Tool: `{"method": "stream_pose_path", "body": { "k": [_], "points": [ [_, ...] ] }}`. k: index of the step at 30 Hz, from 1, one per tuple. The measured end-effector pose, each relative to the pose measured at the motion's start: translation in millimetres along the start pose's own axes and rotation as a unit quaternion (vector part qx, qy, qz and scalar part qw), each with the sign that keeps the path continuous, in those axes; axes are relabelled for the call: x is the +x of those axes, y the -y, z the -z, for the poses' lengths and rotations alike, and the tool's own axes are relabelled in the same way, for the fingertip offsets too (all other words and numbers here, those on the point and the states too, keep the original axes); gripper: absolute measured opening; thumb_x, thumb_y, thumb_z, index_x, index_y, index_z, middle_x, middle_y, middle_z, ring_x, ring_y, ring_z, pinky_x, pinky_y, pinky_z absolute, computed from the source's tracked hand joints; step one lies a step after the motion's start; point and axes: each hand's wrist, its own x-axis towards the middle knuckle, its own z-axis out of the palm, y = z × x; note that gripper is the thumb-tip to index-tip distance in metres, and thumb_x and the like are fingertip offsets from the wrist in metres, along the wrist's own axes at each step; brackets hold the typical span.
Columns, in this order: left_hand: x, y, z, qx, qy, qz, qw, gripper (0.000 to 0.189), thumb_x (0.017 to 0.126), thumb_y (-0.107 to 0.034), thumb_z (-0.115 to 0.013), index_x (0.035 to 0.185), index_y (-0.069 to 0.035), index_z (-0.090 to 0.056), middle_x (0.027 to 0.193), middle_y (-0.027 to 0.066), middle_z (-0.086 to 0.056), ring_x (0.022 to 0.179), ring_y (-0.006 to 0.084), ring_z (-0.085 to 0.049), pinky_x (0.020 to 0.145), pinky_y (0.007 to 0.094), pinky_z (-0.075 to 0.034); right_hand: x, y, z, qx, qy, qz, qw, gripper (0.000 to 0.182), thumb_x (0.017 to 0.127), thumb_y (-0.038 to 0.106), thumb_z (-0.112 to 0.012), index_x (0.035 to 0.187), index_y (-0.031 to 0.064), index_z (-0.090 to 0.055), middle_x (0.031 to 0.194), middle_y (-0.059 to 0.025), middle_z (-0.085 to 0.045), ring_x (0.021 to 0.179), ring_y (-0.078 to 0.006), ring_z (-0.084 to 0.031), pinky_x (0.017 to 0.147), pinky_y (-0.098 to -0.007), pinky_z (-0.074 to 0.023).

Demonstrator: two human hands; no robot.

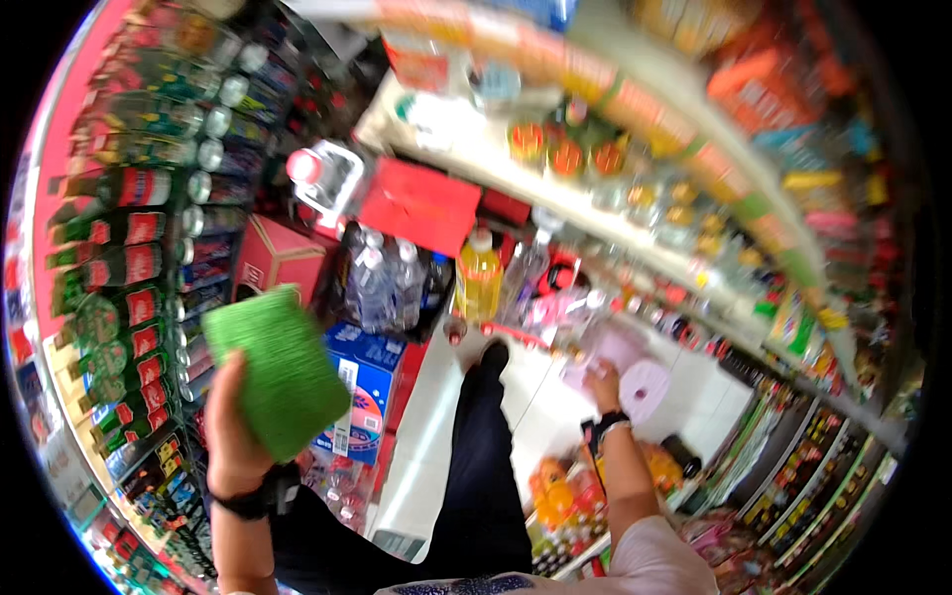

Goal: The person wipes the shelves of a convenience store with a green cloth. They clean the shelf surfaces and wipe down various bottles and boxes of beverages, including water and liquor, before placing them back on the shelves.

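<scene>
My left hand (239, 424) is raised at the left and grips a thick green spool of twine or similar ribbed material (279, 368). The thumb lies along its near side, and the other fingers are hidden behind it. My right hand (604, 387) reaches down among pale pink rolls (614, 341) on the right. Its fingers touch them, but blur hides whether they close on one. One pale pink roll (645, 391) beside that hand shows the round hole in its end. Both wrists carry dark bands.
Drink shelves (141, 297) line the left side, and goods shelves (580, 201) curve across the back and right. A blue carton (364, 387), water bottles (383, 286) and a yellow oil bottle (477, 275) stand near my legs. Orange packages (554, 494) lie below my right arm. White floor tiles (543, 409) show between.
</scene>
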Motion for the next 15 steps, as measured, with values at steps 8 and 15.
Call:
{"method": "stream_pose_path", "body": {
  "k": [8,15],
  "points": [
    [-130,-41,-46,-0.179,0.195,0.071,0.962,0.044,0.092,-0.027,-0.053,0.128,-0.001,-0.05,0.12,0.0139,-0.061,0.106,0.0269,-0.061,0.094,0.0412,-0.048,-222,309,48,-0.084,0.294,0.244,0.92,0.022,0.092,0.02,-0.061,0.108,0.0059,-0.063,0.101,-0.0054,-0.067,0.091,-0.015,-0.064,0.082,-0.0281,-0.0501],
    [-252,-58,-5,-0.246,0.164,-0.02,0.955,0.049,0.096,-0.035,-0.047,0.133,-0.003,-0.046,0.125,0.0145,-0.058,0.111,0.0293,-0.059,0.096,0.0448,-0.048,-525,591,90,0.251,0.591,0.452,0.619,0.053,0.1,0.047,-0.032,0.124,0.0058,-0.055,0.134,-0.0151,-0.042,0.117,-0.0342,-0.051,0.094,-0.0493,-0.0452]
  ]
}}
